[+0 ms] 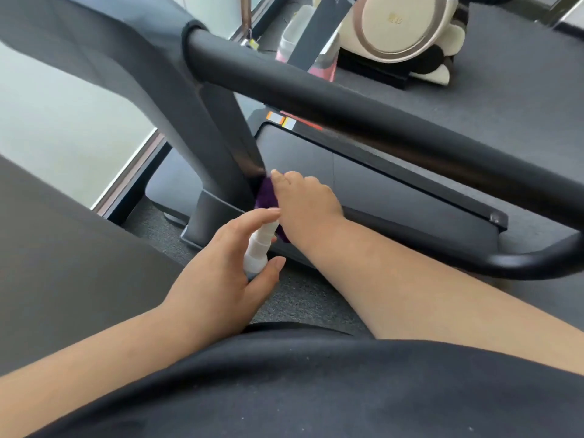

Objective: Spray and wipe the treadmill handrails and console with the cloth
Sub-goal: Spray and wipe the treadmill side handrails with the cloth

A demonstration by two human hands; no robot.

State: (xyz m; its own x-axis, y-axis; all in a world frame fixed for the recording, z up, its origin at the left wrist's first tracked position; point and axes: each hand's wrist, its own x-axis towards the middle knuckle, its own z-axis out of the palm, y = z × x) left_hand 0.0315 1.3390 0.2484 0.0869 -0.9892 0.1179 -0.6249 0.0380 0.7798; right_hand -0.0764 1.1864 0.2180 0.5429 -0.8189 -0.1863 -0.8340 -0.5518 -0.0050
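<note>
Grey carpet underfoot; left hand (218, 273) grips spray bottle (257, 251), right hand (305, 203) presses purple cloth (267, 197) on treadmill upright (221, 128).

Gym: treadmill (363, 172), exercise bike (407, 30).

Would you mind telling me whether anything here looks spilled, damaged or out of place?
Nothing stands out. The left hand holds the white spray bottle, and the right hand presses the purple cloth against the treadmill upright.
</note>
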